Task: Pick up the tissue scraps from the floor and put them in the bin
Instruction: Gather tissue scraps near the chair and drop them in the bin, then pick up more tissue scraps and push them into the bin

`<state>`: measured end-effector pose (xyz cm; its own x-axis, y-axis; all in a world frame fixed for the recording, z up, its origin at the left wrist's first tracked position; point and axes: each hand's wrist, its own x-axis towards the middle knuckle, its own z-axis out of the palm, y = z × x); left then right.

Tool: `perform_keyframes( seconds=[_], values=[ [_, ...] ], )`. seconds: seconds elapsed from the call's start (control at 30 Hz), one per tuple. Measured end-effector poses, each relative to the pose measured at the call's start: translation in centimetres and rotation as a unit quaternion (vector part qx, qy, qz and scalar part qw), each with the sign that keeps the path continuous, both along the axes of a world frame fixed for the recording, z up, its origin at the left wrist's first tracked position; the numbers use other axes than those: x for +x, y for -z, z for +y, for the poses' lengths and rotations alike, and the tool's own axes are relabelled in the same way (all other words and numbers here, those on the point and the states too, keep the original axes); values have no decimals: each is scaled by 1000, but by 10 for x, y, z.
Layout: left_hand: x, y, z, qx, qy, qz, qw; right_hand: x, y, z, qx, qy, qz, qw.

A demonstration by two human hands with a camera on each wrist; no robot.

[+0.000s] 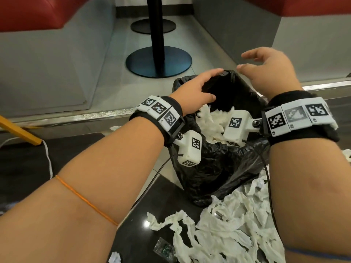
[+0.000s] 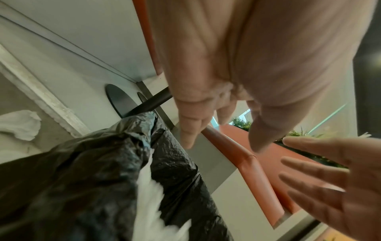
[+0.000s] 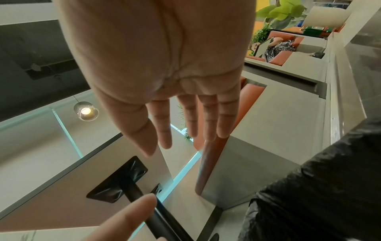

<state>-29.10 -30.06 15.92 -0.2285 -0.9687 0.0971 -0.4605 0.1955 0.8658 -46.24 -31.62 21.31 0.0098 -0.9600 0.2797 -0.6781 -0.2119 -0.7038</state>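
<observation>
Both hands are hovering over the bin [image 1: 245, 164], which is lined with a black bag [image 2: 82, 179] and standing on the dark glossy floor [image 1: 144, 202]. The left hand [image 1: 195, 92] is reaching across the near left part of the rim, its grip wide and holding nothing, fingers stretched out over the dark opening. The right hand [image 1: 269, 73] is hanging above the far right side of the rim, its grip also wide and empty; the right wrist view is showing its fingers [image 3: 208, 117] straight and slightly spread. Some tissue scraps are already lying inside the bin [image 1: 210, 120], piled against the near side of the bag. Many more tissue scraps [image 1: 224, 224] are lying on the floor just in front of the bin, touching the bag's lower folds, and a few more are lying at the far right edge [image 1: 346, 153]. Beyond the bin, a black table pedestal [image 1: 158, 59] is standing on a raised grey platform [image 1: 57, 73] between red seats [image 1: 34, 14].
</observation>
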Motion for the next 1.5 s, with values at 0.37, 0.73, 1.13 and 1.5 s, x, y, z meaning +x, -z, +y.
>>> perform_keyframes(
  seconds=[0.37,0.73,1.13,1.5],
  values=[
    [141,15,15,44,-176,-168,969,77,11,4,-2,-101,19,995],
    [270,163,65,257,-232,-368,863,191,115,65,125,-260,138,948],
    [265,261,2,285,-53,-439,851,170,198,89,281,-202,185,920],
    [270,252,38,187,-118,-340,914,221,228,59,274,-146,138,940]
  ],
)
